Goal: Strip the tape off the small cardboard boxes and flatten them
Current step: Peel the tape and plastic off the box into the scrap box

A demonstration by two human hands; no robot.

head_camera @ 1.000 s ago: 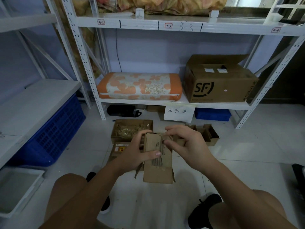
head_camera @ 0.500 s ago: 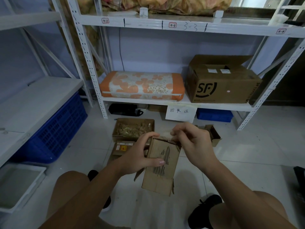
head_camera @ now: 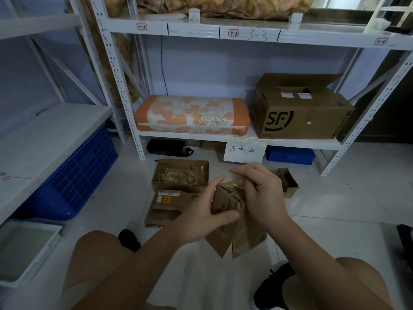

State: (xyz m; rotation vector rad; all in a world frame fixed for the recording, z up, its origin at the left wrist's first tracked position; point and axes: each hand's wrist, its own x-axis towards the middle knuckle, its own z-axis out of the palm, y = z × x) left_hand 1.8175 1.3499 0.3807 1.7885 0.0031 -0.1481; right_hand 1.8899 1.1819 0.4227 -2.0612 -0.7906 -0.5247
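I hold a small brown cardboard box [head_camera: 228,202] over the floor between my knees, tilted, with its lower flaps hanging loose. My left hand [head_camera: 201,217] grips its left side, thumb across the front face. My right hand [head_camera: 260,193] is at the box's top right corner, and its fingertips pinch a strip of tape [head_camera: 237,186] there. Much of the box's right side is hidden behind my right hand. On the floor lies a stack of flattened boxes [head_camera: 169,202], and another small open box [head_camera: 288,182] sits to the right.
An open carton of crumpled tape scraps [head_camera: 181,174] stands on the floor ahead. Behind it is a white rack [head_camera: 223,137] with an orange cushion [head_camera: 192,115] and an SF carton [head_camera: 299,113]. A blue crate [head_camera: 73,177] sits under the left shelf.
The box has turned and tilted, its lower end swinging down to the right. My right hand has shifted over the top corner and my left thumb now lies lower on the face.
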